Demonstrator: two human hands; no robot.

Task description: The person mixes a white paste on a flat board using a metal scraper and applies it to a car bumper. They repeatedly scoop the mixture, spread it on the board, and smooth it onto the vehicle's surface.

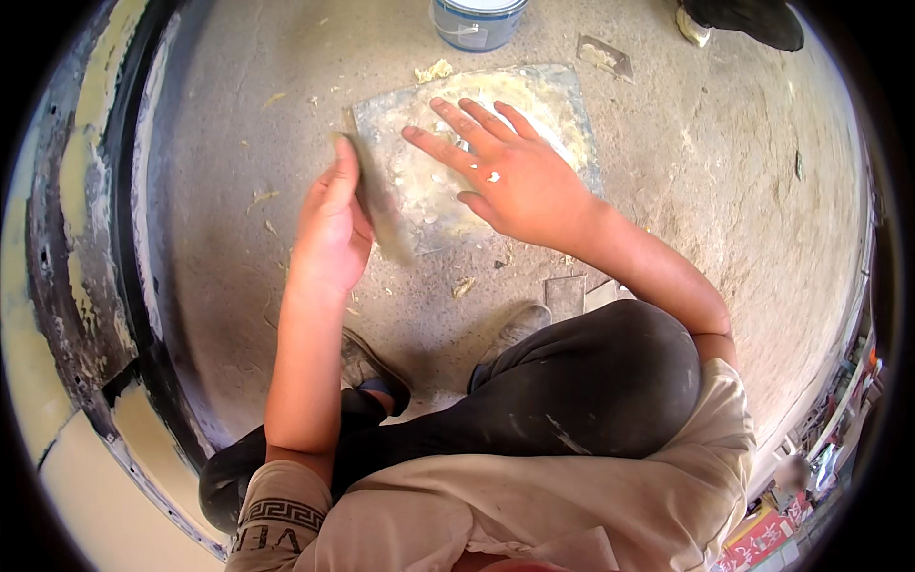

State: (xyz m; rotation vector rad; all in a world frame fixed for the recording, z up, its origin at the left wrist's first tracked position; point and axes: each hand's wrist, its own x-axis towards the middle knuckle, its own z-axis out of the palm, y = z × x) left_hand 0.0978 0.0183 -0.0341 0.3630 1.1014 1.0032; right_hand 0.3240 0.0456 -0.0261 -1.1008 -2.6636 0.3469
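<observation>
My left hand [335,214] grips a thin, flat putty spreader [381,205], seen nearly edge-on and smeared by motion at the left edge of the mixing board. My right hand [522,173] is spread palm down over that board [376,112], its fingers apart and holding nothing. White specks of filler stick to the back of this hand. Pale yellow and white putty [562,133] coats much of the board, which lies flat on the floor. Whether the right hand touches the putty, I cannot tell.
A blue-grey bucket [479,27] with a handle stands beyond the board. Flat plates lie at the far right [605,59] and by my shoe [565,294]. Dried putty scraps [434,71] dot the floor. A person's shoe [694,27] shows at top right; a patchy painted panel [81,229] rises left.
</observation>
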